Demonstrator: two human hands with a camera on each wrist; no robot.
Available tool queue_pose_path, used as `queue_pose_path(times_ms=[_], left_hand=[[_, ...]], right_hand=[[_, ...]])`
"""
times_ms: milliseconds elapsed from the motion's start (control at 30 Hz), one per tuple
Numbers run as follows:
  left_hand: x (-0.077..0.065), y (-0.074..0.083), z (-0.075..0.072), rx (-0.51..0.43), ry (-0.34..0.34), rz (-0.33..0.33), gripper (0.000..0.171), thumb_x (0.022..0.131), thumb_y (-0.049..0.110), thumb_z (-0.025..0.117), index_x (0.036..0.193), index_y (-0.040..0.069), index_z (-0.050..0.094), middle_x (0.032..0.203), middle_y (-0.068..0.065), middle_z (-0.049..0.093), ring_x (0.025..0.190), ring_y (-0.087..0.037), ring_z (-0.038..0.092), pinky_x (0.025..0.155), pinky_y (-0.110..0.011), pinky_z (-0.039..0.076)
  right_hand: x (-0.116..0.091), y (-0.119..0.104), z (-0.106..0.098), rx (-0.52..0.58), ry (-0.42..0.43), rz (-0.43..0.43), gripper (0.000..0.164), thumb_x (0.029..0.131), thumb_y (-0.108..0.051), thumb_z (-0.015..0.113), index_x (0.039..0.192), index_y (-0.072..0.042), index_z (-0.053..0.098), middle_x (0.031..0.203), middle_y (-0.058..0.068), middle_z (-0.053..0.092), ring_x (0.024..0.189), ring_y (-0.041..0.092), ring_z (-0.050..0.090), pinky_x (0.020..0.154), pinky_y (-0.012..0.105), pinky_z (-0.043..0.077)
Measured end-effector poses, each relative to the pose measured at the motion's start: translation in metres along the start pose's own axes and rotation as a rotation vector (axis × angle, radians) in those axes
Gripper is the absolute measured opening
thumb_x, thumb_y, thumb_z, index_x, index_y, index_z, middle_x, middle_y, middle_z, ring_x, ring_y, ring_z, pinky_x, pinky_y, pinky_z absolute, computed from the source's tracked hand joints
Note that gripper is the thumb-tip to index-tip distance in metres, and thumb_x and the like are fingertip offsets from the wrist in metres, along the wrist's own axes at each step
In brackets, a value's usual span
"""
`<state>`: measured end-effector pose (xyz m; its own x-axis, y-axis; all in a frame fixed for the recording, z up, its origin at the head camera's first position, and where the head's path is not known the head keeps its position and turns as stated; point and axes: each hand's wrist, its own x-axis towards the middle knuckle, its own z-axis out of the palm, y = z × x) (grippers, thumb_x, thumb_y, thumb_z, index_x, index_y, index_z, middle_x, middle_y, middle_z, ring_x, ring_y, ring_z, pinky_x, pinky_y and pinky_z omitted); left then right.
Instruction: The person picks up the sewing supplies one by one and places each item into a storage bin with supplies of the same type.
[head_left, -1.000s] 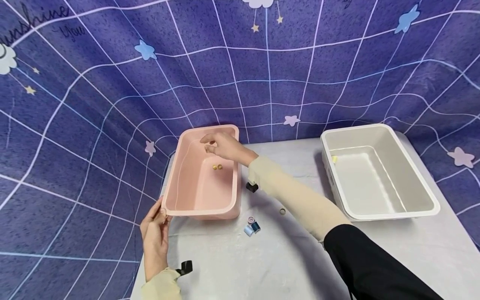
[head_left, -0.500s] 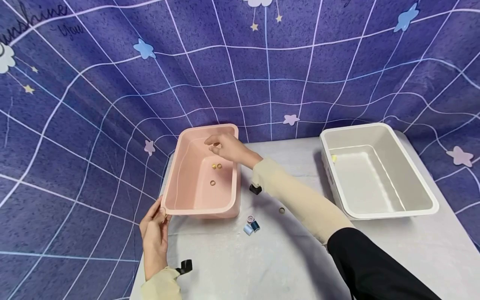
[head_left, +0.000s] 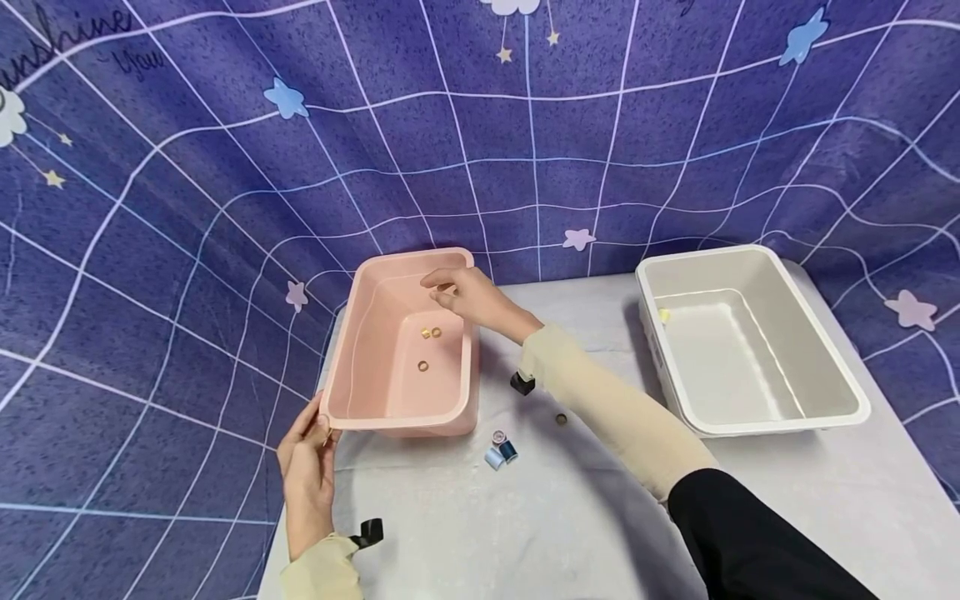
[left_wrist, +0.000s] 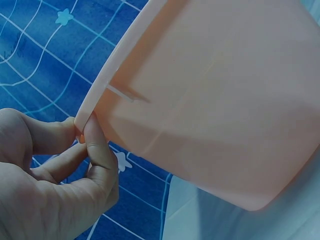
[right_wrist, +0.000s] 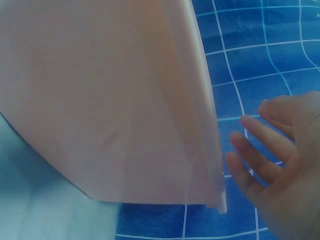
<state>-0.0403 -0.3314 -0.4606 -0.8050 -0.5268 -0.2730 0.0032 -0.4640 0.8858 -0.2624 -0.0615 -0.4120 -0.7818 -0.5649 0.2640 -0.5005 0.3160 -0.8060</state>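
Observation:
My left hand grips the front left corner of a pink plastic bin; in the left wrist view its fingers and thumb pinch the rim. A tiny orange spot shows between those fingers, too small to identify. My right hand hovers over the bin's far right rim, fingers relaxed and loosely bent. The right wrist view shows the hand holding nothing, apart from the bin wall. On the bin floor lie a small copper-coloured ring and two small gold pieces, one a ring.
Three thread spools, light blue, dark blue and pink, lie in front of the pink bin. A small brass ring rests to their right. A white bin at right holds a small yellow thing. Purple curtain hangs behind.
A copper-coloured ring has appeared on the pink bin's floor below my right hand. That hand has drifted right, toward the bin's right rim. My left hand keeps its grip.

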Motion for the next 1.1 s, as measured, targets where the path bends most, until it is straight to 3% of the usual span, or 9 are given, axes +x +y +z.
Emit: queue_pose_path(times_ms=[433, 633, 800, 1100], left_hand=[[0.001, 0.0, -0.002, -0.015, 0.006, -0.018, 0.048, 0.101, -0.009, 0.056, 0.148, 0.001, 0.056, 0.113, -0.002, 0.075, 0.095, -0.009, 0.072, 0.074, -0.018, 0.061], [0.0, 0.0, -0.001, -0.013, 0.003, -0.012, 0.046, 0.102, -0.008, 0.055, 0.147, 0.001, 0.058, 0.113, -0.003, 0.074, 0.093, -0.008, 0.071, 0.072, -0.017, 0.061], [0.0, 0.0, -0.002, -0.03, -0.003, -0.007, 0.048, 0.102, -0.009, 0.055, 0.149, -0.001, 0.054, 0.114, -0.003, 0.074, 0.096, -0.009, 0.072, 0.075, -0.018, 0.062], [0.001, 0.0, -0.002, -0.041, -0.016, 0.011, 0.046, 0.102, -0.011, 0.051, 0.147, -0.003, 0.056, 0.115, -0.004, 0.075, 0.098, -0.01, 0.073, 0.078, -0.019, 0.062]], right_hand=[[-0.029, 0.006, -0.012, 0.05, 0.103, 0.012, 0.029, 0.1, -0.01, 0.064, 0.127, -0.01, 0.074, 0.124, 0.01, 0.076, 0.11, 0.025, 0.073, 0.096, 0.031, 0.061], [-0.044, 0.008, -0.018, 0.041, 0.119, 0.021, 0.028, 0.102, -0.014, 0.063, 0.129, -0.012, 0.073, 0.126, 0.007, 0.076, 0.106, 0.026, 0.074, 0.095, 0.036, 0.061], [-0.056, 0.012, -0.022, 0.032, 0.13, 0.039, 0.027, 0.104, -0.017, 0.064, 0.129, -0.014, 0.074, 0.125, 0.004, 0.076, 0.108, 0.023, 0.073, 0.096, 0.038, 0.061], [-0.08, 0.018, -0.024, 0.033, 0.151, 0.018, 0.029, 0.102, -0.011, 0.065, 0.131, -0.008, 0.072, 0.134, 0.007, 0.073, 0.119, 0.025, 0.07, 0.1, 0.045, 0.059]])
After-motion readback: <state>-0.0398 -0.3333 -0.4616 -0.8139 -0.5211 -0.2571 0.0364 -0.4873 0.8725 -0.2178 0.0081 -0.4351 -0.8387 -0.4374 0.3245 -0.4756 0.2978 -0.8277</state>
